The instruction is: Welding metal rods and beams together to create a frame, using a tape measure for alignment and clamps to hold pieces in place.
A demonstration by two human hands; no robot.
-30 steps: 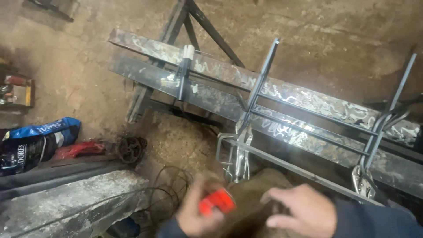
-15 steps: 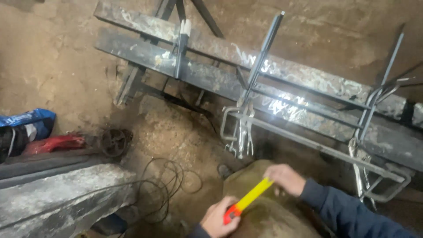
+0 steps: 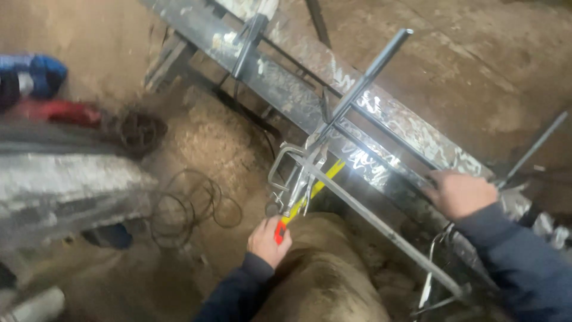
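— Yellow tape, pulled out of a red case: who has it?

— The left hand. Its fingers are curled tight round the case, low in the middle of the view, just above the person's knee. The yellow blade runs up and to the right from there, passing behind the clamp toward the steel beam.

— And the right hand?

— It lies on the beam further right, palm down, fingers folded over the far end of the stretch being measured. Whether it pinches the tip of the tape I cannot tell; the blade is hidden behind the metal there.

— What is the clamp doing?

— It hangs at the near edge of the beam, where a round steel rod crosses it. A second thin bar runs from the clamp down to the right, below the right hand.

— Anything round about?

— Dirt floor, brown and bare. A loose coil of black cable lies left of the left hand. Further left, blurred, sit a grey slab and a blue bag with something red under it.
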